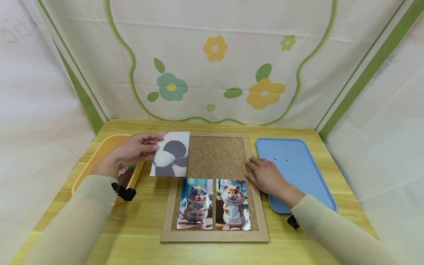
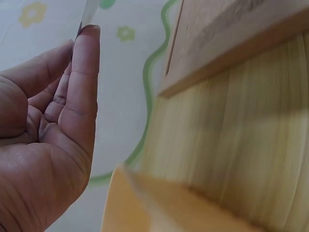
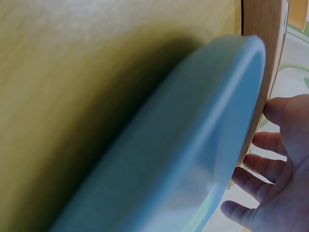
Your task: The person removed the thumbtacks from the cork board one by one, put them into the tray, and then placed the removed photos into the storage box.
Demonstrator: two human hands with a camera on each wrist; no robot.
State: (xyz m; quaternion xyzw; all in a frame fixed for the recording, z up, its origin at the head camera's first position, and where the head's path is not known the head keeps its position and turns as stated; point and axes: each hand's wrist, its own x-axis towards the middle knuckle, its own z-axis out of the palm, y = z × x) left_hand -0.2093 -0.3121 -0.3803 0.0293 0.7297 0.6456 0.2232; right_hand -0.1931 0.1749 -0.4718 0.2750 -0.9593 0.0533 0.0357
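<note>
pale wooden table (image 1: 139, 235); positioning a photo (image 1: 173, 158) looks like the step.
left hand (image 1: 134, 149) pinches its left edge over the left side of the corkboard (image 1: 216, 156); right hand (image 1: 266, 176), fingers loosely spread, touches the frame's (image 1: 260, 214) right edge. next likely calls for lowering it onto bare cork (image 1: 222, 162) between the hands.

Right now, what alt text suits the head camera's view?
A person's left hand holds a photo near the upper left of a framed corkboard bearing two hamster photos; the right hand touches its right edge. A yellow bin sits left, a blue tray right.
</note>
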